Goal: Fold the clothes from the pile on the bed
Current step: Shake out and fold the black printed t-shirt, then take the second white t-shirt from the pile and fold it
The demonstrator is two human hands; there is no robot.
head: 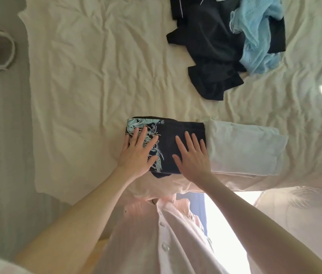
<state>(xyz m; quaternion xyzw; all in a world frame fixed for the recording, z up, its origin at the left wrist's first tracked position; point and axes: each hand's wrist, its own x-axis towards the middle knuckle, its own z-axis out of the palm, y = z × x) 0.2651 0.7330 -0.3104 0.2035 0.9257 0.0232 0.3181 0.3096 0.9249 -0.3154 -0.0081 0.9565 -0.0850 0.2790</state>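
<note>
While your left hand (136, 153) and right hand (192, 157) lie flat on the folded dark printed garment (168, 139), fingers (187, 138) straight, gripping nothing, it sits under both palms on the bed (88, 95). Head view: white folded piece (243, 147) touches it just past your right fingers; unfolded pile (225, 42) well beyond fingertips. Risk, imo: lifting off unevenly drags the top layer w/ you, and the fold slips open.

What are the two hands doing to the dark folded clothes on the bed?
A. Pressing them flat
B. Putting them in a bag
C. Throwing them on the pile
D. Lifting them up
A: the left hand and right hand lie flat with straight fingers on the dark folded garment.
</note>
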